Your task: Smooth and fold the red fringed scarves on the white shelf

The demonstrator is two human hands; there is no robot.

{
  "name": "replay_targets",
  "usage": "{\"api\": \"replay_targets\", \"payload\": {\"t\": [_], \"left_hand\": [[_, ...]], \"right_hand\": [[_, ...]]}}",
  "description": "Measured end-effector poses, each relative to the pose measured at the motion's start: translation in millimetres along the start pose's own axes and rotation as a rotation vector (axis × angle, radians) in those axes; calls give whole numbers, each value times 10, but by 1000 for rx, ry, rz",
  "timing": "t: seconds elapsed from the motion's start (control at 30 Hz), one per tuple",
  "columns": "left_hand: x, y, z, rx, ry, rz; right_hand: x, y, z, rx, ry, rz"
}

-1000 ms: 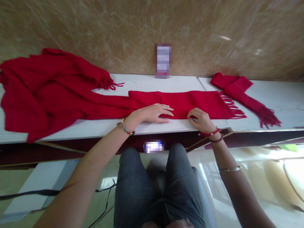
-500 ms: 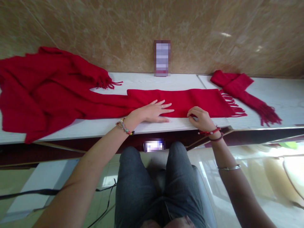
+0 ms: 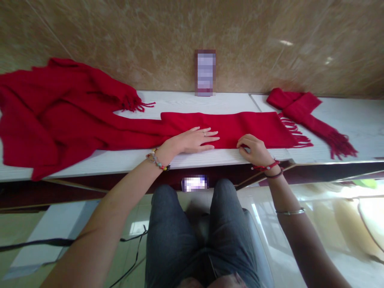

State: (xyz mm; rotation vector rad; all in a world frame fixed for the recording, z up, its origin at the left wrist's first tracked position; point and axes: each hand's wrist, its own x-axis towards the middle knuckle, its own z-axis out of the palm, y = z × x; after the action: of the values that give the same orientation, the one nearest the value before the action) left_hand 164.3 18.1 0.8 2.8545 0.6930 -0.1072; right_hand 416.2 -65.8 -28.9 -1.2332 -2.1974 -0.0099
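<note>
A long red scarf (image 3: 246,124) lies along the white tabletop, its right part folded into a smooth flat strip with a fringe at the right end. Its left part (image 3: 60,116) spreads in loose, wrinkled folds. My left hand (image 3: 193,141) rests palm down on the strip, fingers spread and thumb near the front edge. At that same edge, farther right, my right hand (image 3: 252,148) has its fingers curled against the thumb on the cloth's border. A smaller, crossed red fringed scarf (image 3: 312,116) lies beyond the strip's right end.
Behind the white tabletop (image 3: 228,102) rises a brown marbled wall (image 3: 135,40). A blurred upright card (image 3: 205,74) stands against it. Below the front edge is a blurred bright device (image 3: 194,183) above my knees. A black cable (image 3: 136,248) hangs at the lower left.
</note>
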Motion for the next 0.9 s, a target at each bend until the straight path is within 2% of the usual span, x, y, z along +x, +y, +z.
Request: {"api": "replay_targets", "payload": {"t": [0.1, 0.17, 0.27, 0.33, 0.4, 0.53, 0.63, 0.9], "left_hand": [[6, -8, 6, -2, -3, -40], [10, -23, 15, -1, -16, -43], [15, -45, 27, 8, -25, -21], [17, -48, 26, 14, -28, -16], [16, -41, 16, 20, -40, -20], [2, -26, -13, 14, -78, -17], [-12, -44, -21, -8, -84, -30], [-58, -97, -69, -24, -22, -26]], "right_hand": [[41, -11, -7, 1, -23, 53], [120, -30, -4, -44, -13, 146], [309, -51, 42, -135, 79, 285], [436, -43, 116, -166, 146, 316], [521, -15, 219, -171, 156, 311], [533, 44, 405, -187, -38, 275], [489, 43, 438, -245, -173, 265], [482, -81, 386, -375, -287, 296]]}}
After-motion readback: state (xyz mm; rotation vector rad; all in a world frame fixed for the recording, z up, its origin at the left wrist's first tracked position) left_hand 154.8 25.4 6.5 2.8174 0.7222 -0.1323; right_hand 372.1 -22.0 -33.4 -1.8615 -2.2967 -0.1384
